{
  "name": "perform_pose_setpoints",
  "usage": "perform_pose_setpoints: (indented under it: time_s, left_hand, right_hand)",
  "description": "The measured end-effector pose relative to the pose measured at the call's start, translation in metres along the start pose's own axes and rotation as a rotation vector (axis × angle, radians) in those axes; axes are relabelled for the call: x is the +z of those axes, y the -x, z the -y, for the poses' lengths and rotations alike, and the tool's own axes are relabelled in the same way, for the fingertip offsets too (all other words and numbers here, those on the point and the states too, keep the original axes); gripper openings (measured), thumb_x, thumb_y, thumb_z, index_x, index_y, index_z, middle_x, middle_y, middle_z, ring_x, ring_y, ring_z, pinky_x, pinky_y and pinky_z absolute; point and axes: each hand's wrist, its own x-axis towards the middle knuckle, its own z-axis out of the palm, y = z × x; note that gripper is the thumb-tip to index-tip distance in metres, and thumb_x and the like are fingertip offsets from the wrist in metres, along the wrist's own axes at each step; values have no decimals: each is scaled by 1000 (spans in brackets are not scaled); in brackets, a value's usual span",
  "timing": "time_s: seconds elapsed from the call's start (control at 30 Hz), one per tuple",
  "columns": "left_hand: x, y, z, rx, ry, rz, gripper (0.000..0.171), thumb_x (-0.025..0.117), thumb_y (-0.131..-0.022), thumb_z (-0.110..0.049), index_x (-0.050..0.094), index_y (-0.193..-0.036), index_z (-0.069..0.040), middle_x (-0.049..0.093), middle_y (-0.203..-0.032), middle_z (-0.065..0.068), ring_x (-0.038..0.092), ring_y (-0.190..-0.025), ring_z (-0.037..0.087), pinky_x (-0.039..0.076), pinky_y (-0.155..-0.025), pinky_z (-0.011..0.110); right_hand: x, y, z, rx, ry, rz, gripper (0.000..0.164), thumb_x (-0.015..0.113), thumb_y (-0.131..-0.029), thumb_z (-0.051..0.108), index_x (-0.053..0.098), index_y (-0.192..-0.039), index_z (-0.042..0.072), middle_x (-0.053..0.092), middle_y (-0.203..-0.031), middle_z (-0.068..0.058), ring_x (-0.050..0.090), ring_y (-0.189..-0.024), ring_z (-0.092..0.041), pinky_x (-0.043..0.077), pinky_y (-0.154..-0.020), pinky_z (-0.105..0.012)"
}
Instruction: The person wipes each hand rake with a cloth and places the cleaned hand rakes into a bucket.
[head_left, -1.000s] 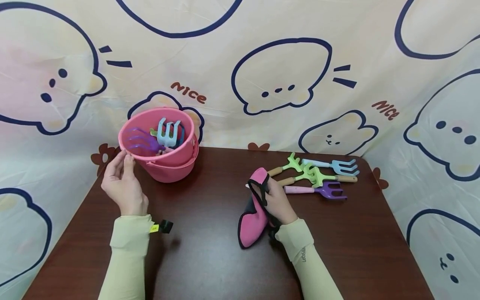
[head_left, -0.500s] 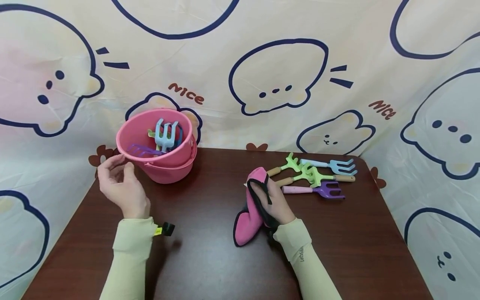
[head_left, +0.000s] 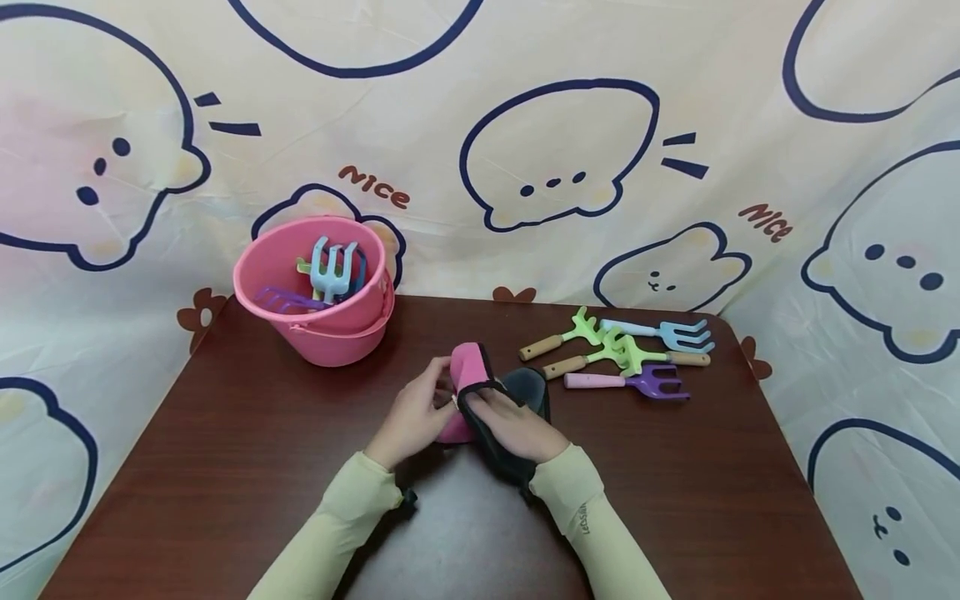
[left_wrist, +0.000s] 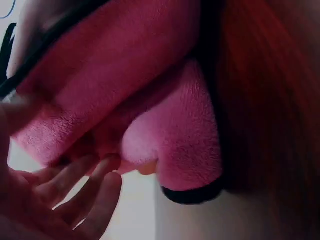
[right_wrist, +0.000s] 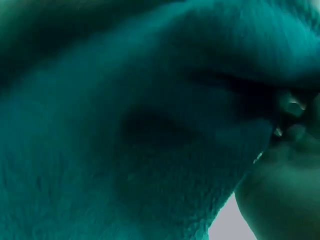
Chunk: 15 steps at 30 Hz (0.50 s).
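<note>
In the head view a plush cleaning cloth (head_left: 470, 364), pink on one face and dark grey on the other with black edging, hangs bunched between the two hands. My left hand (head_left: 411, 419) grips its pink side from the left, and the left wrist view has the fingers (left_wrist: 102, 200) bent under a fold of the pink cloth (left_wrist: 185, 125). The right hand (head_left: 519, 427) holds the cloth from the other side, its fingertips partly hidden behind the edging. Dark teal-looking fabric (right_wrist: 125, 165) fills most of the right wrist view.
Two stacked pink buckets (head_left: 337, 343) stand at the back left; blue, green and purple toy rakes (head_left: 327, 271) lie in the upper one. On the brown table (head_left: 187, 467), several more toy rakes (head_left: 630, 354) lie at the back right. A printed curtain (head_left: 420, 133) hangs behind.
My left hand has let go of the bucket's rim and moved right to the cloth. The cloth has shifted slightly left and up and is turned, with more grey showing.
</note>
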Motion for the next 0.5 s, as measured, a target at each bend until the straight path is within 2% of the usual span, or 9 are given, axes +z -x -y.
perform_pose_setpoints:
  time_s: [0.07,0.13,0.23,0.3,0.33,0.4,0.43,0.5]
  left_hand:
    - [2,-2,7,-21,39,-13,25,66,-101,-12,61,-126,-12,73,-106,8,67,-96,21,57,-88,39]
    - [-1,-3,12,-38,108,-23,10,60,-105,-11,65,-114,-11,73,-99,6,64,-89,20,53,-82,33]
    - [-2,-5,19,-80,248,-15,8,54,-107,-12,62,-106,-10,70,-92,7,60,-83,20,48,-77,30]
    - [-3,-5,20,-132,366,-28,10,52,-108,-14,60,-109,-10,69,-92,6,61,-84,20,48,-78,30]
    - [-4,-6,21,-153,423,-43,12,50,-109,-16,60,-111,-10,67,-93,5,61,-85,19,49,-79,30]
    - [-6,-6,22,-184,561,-86,17,47,-110,-19,59,-119,-10,65,-99,4,60,-91,18,50,-84,30]
    - [-8,-7,22,-197,635,-112,20,46,-111,-20,58,-124,-10,64,-105,3,60,-95,17,51,-87,29]
    - [-11,-6,21,-217,773,-149,28,45,-112,-27,55,-135,-14,61,-114,0,58,-102,15,51,-92,26]
  right_hand:
    - [0,-5,0,-76,17,18,72,34,-104,68,35,-162,25,30,-170,1,27,-157,-24,27,-125,-56]
    - [-3,-7,-2,-144,32,24,64,38,-108,57,33,-163,24,27,-171,2,24,-158,-22,24,-126,-55]
    - [-7,-12,-4,-288,95,28,57,49,-110,40,35,-162,23,27,-171,1,25,-158,-21,26,-126,-53]
    - [-13,-12,-6,-323,127,-23,54,55,-108,36,43,-158,22,41,-164,-1,38,-152,-21,35,-121,-52]
    - [-17,-12,-9,-329,144,-74,51,58,-107,35,48,-155,22,49,-159,-1,45,-147,-22,39,-118,-51]
    - [-30,-10,-15,-322,226,-241,42,62,-105,31,60,-145,19,66,-138,-4,63,-125,-23,52,-103,-48]
    - [-37,-8,-20,-282,271,-344,38,63,-104,31,65,-140,18,73,-125,-4,69,-112,-24,56,-93,-47]
    - [-54,-4,-32,-138,359,-528,32,62,-104,34,71,-129,16,77,-102,-4,72,-90,-26,56,-75,-46]
